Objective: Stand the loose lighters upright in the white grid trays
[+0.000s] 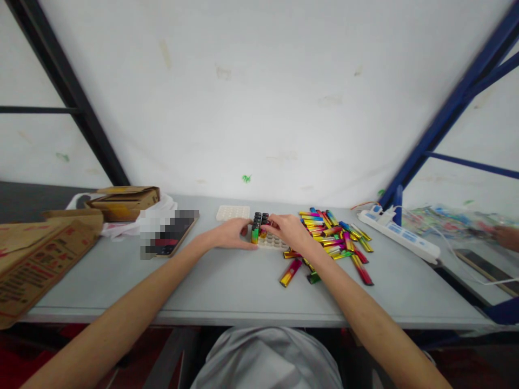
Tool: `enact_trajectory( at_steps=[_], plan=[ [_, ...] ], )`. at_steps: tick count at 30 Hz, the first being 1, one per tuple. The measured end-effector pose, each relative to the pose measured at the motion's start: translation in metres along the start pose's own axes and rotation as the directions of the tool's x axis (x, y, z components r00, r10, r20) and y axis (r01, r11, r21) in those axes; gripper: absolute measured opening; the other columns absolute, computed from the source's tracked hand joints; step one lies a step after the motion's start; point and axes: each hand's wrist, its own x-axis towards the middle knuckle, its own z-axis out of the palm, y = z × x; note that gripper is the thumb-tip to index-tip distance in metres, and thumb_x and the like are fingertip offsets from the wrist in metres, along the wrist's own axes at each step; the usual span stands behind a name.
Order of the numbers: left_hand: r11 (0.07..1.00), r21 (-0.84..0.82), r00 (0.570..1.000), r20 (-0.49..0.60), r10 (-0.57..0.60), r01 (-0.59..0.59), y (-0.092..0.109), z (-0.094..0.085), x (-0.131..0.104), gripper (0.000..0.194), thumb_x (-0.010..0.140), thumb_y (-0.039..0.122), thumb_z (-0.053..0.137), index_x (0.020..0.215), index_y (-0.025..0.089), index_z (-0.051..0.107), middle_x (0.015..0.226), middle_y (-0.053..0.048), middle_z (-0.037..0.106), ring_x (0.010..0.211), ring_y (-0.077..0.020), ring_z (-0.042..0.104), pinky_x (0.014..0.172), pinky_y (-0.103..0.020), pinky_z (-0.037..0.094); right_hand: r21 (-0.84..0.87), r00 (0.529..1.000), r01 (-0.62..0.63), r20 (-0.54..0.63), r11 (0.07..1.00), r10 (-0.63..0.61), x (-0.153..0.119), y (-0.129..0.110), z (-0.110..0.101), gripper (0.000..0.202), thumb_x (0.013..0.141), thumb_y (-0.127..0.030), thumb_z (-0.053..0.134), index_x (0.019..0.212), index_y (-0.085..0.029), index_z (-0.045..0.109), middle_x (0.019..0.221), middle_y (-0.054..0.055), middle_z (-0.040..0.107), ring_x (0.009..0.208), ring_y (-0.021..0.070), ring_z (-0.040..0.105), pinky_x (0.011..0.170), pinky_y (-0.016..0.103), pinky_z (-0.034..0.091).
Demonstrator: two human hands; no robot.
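A white tray with rows of holes point(273, 242) lies on the table before me. Several lighters with black tops point(255, 233) stand upright in its left end. My left hand point(232, 234) is around that end, its thumb along the front corner and its fingers at the back left. Over the tray, my right hand point(288, 229) pinches a lighter point(264, 231) beside the standing ones; the fingers partly hide it. Right of the tray lies a loose pile of shiny, multicoloured lighters point(334, 249), some hidden behind my right forearm.
Behind the tray lies another white holed tray point(232, 213). A phone point(176, 232), partly blurred out, and cardboard boxes point(125, 202) are on the left. A white power strip point(399, 233) borders the right side. Farther right, another person's hand point(506, 236) is near clear plastic pieces.
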Motion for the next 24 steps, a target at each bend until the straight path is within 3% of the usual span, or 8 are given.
enact_trajectory(
  at_steps=[5, 9, 12, 15, 18, 21, 24],
  plan=[
    [1.0, 0.009, 1.0, 0.006, -0.015, 0.015, 0.001, -0.001, 0.0, 0.062, 0.068, 0.07, 0.072, 0.101, 0.018, 0.066, 0.085, -0.004, 0.065, 0.074, -0.0222, 0.059, 0.066, -0.031, 0.042, -0.007, 0.999, -0.04, 0.013, 0.999, 0.04, 0.005, -0.003, 0.0, 0.038, 0.097, -0.052, 0.061, 0.082, -0.019, 0.07, 0.071, 0.007, 0.07, 0.061, 0.0165, 0.058, 0.058, 0.027, 0.03],
    [0.999, 0.001, 0.999, 0.011, -0.044, 0.044, 0.004, -0.002, -0.001, 0.061, 0.067, 0.068, 0.073, 0.1, 0.018, 0.065, 0.086, -0.004, 0.065, 0.076, -0.022, 0.06, 0.067, -0.03, 0.042, 0.173, 0.998, -0.017, 0.057, 0.985, 0.007, 0.0, 0.005, -0.022, 0.034, 0.097, -0.049, 0.062, 0.086, -0.019, 0.074, 0.075, 0.005, 0.073, 0.064, 0.0161, 0.061, 0.063, 0.026, 0.038],
    [0.999, -0.021, 0.999, 0.022, -0.04, 0.041, 0.004, -0.002, -0.001, 0.064, 0.068, 0.069, 0.072, 0.104, 0.017, 0.065, 0.09, -0.006, 0.067, 0.078, -0.0228, 0.061, 0.067, -0.03, 0.042, 0.288, 0.992, 0.046, 0.103, 0.956, -0.079, -0.021, 0.007, -0.048, 0.027, 0.098, -0.042, 0.061, 0.094, -0.02, 0.075, 0.084, 0.004, 0.074, 0.072, 0.0167, 0.064, 0.07, 0.027, 0.044],
    [0.999, -0.02, 0.999, 0.02, -0.029, 0.029, 0.003, -0.001, 0.0, 0.064, 0.068, 0.07, 0.072, 0.103, 0.017, 0.065, 0.089, -0.006, 0.067, 0.078, -0.0232, 0.061, 0.067, -0.03, 0.041, 0.313, 0.94, 0.138, 0.257, 0.94, -0.224, -0.054, 0.0, -0.063, 0.017, 0.097, -0.035, 0.065, 0.101, -0.022, 0.076, 0.101, 0.006, 0.072, 0.095, 0.0204, 0.066, 0.086, 0.03, 0.048],
    [1.0, -0.005, 0.999, 0.018, -0.028, 0.028, 0.002, 0.0, 0.0, 0.064, 0.068, 0.07, 0.072, 0.102, 0.017, 0.064, 0.089, -0.006, 0.067, 0.078, -0.0235, 0.06, 0.067, -0.03, 0.041, 0.278, 0.901, 0.145, 0.359, 0.95, -0.242, -0.087, -0.009, -0.06, 0.021, 0.093, -0.025, 0.068, 0.114, -0.026, 0.074, 0.117, 0.007, 0.066, 0.112, 0.0227, 0.062, 0.099, 0.033, 0.048],
    [1.0, 0.0, 0.999, 0.015, -0.028, 0.028, 0.002, 0.0, 0.0, 0.065, 0.068, 0.071, 0.073, 0.102, 0.017, 0.064, 0.089, -0.007, 0.066, 0.078, -0.0239, 0.06, 0.067, -0.031, 0.042, 0.187, 0.932, 0.115, 0.319, 0.976, -0.171, -0.102, -0.012, -0.05, 0.02, 0.094, -0.018, 0.064, 0.111, -0.025, 0.074, 0.119, 0.01, 0.063, 0.115, 0.0246, 0.06, 0.102, 0.038, 0.048],
    [1.0, -0.006, 1.0, 0.012, -0.026, 0.026, 0.003, 0.0, 0.0, 0.065, 0.068, 0.071, 0.073, 0.104, 0.017, 0.064, 0.09, -0.007, 0.066, 0.079, -0.0241, 0.061, 0.068, -0.031, 0.043, 0.228, 0.954, 0.105, 0.253, 0.968, -0.163, -0.098, -0.008, -0.048, 0.014, 0.096, -0.025, 0.064, 0.108, -0.023, 0.071, 0.117, 0.011, 0.064, 0.113, 0.0254, 0.06, 0.102, 0.041, 0.048]
  ],
)
